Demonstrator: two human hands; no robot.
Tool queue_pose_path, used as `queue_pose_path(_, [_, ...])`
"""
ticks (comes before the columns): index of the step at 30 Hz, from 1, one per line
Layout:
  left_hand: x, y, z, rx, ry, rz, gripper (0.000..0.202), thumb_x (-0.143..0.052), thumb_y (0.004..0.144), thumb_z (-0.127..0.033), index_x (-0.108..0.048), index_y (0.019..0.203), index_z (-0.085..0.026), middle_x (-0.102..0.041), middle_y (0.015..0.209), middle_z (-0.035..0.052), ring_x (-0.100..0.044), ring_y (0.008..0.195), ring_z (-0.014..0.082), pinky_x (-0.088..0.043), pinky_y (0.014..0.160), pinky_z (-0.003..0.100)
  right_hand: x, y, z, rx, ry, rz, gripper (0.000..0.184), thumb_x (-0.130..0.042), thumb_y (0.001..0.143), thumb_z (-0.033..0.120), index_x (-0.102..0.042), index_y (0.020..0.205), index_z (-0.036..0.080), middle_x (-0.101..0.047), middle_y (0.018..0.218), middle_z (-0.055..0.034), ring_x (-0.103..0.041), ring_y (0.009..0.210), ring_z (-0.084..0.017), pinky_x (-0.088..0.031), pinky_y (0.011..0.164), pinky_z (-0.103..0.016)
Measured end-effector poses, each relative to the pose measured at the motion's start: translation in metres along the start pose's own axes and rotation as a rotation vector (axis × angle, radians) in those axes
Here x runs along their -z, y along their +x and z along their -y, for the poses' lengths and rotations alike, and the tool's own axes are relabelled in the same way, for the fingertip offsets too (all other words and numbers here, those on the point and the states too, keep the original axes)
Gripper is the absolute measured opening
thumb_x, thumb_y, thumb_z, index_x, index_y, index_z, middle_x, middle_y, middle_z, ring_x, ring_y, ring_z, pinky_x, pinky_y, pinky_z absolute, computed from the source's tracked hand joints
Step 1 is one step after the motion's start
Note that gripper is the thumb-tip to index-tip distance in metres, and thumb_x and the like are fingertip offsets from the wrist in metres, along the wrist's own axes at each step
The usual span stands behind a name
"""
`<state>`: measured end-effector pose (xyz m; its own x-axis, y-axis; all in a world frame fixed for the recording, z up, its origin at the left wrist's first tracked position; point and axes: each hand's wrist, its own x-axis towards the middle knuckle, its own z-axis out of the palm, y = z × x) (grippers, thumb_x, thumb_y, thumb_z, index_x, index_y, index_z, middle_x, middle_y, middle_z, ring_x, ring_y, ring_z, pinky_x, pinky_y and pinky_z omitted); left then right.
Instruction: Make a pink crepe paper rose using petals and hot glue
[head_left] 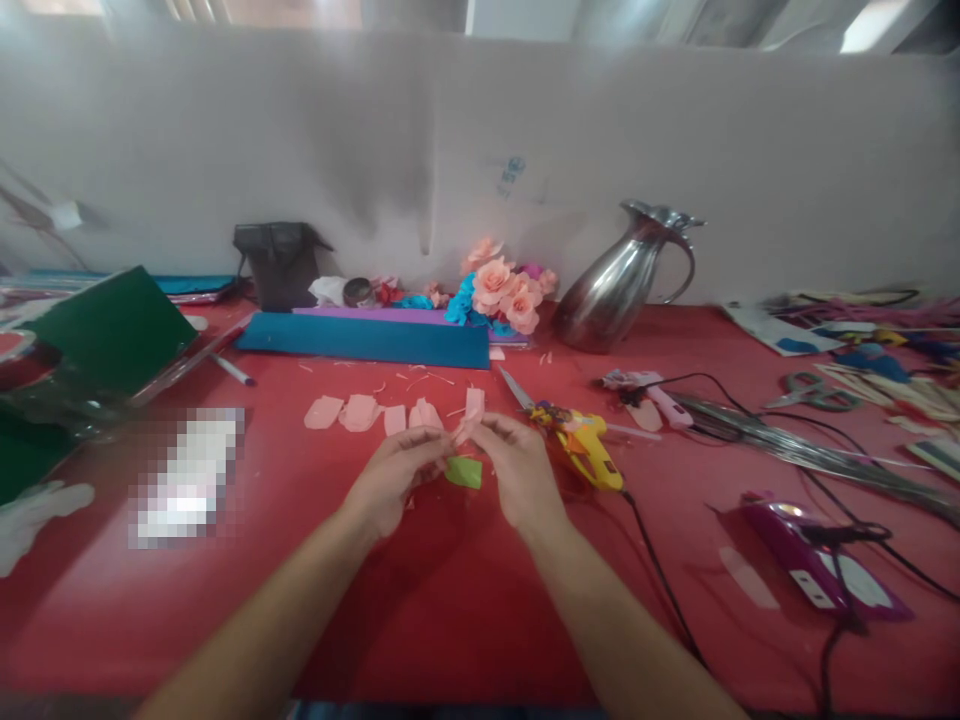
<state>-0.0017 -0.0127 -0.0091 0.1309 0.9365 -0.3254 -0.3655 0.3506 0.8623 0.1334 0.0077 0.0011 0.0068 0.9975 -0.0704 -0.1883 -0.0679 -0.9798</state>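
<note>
Both hands meet over the red table (450,600), a little in front of me. My left hand (394,480) and my right hand (517,470) pinch a small pink paper petal (469,425) between their fingertips. A small green paper piece (464,472) lies on the table just below the fingers. Beyond the hands, a row of several cut pink petals (360,412) lies flat. A yellow glue gun (585,445) rests right beside my right hand, its black cord running toward me.
Pink paper roses (499,285) and blue and purple sheets (367,340) sit at the back by a steel jug (622,280). Scissors (814,390), wires (787,440), a pink glue gun (649,390) and a purple device (817,560) are on the right. Green sheets (105,325) lie at left.
</note>
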Motion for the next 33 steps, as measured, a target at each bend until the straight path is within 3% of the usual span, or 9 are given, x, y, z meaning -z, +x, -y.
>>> queue_pose_path(6, [0.006, 0.007, 0.000, 0.081, -0.144, 0.034, 0.017, -0.072, 0.067, -0.028, -0.066, 0.073, -0.014, -0.058, 0.069, 0.0008, -0.052, 0.063, 0.0090, -0.043, 0.067, 0.024, 0.001, 0.002, -0.003, -0.032, 0.051, 0.120, 0.010, -0.069, 0.065, 0.029, -0.069, 0.065, 0.019, -0.067, 0.070, -0.0016, -0.058, 0.070, -0.016, -0.042, 0.074, -0.031])
queue_pose_path(14, [0.013, 0.007, 0.000, 0.055, -0.039, 0.124, 0.019, -0.074, 0.068, -0.032, -0.068, 0.075, -0.016, -0.060, 0.069, -0.0001, -0.055, 0.064, 0.0075, -0.042, 0.069, 0.023, 0.002, 0.002, 0.001, -0.009, 0.042, 0.185, 0.011, -0.066, 0.067, 0.028, -0.067, 0.060, 0.020, -0.063, 0.064, 0.0004, -0.055, 0.066, -0.014, -0.041, 0.072, -0.030])
queue_pose_path(25, [0.013, 0.007, -0.001, -0.044, 0.110, 0.128, 0.016, -0.070, 0.071, -0.030, -0.064, 0.069, -0.015, -0.058, 0.066, -0.0005, -0.051, 0.063, 0.0078, -0.038, 0.065, 0.022, 0.002, 0.000, 0.003, -0.011, 0.004, 0.171, 0.007, -0.067, 0.067, 0.026, -0.067, 0.064, 0.020, -0.063, 0.067, 0.0011, -0.056, 0.069, -0.014, -0.042, 0.074, -0.030])
queue_pose_path(33, [0.011, 0.005, -0.003, -0.100, 0.232, 0.131, 0.015, -0.067, 0.072, -0.030, -0.068, 0.077, -0.016, -0.061, 0.072, 0.0014, -0.053, 0.068, 0.0104, -0.039, 0.070, 0.024, 0.002, -0.002, 0.007, 0.016, -0.044, 0.159, 0.008, -0.065, 0.067, 0.027, -0.067, 0.066, 0.019, -0.064, 0.068, 0.0007, -0.056, 0.068, -0.014, -0.043, 0.074, -0.030])
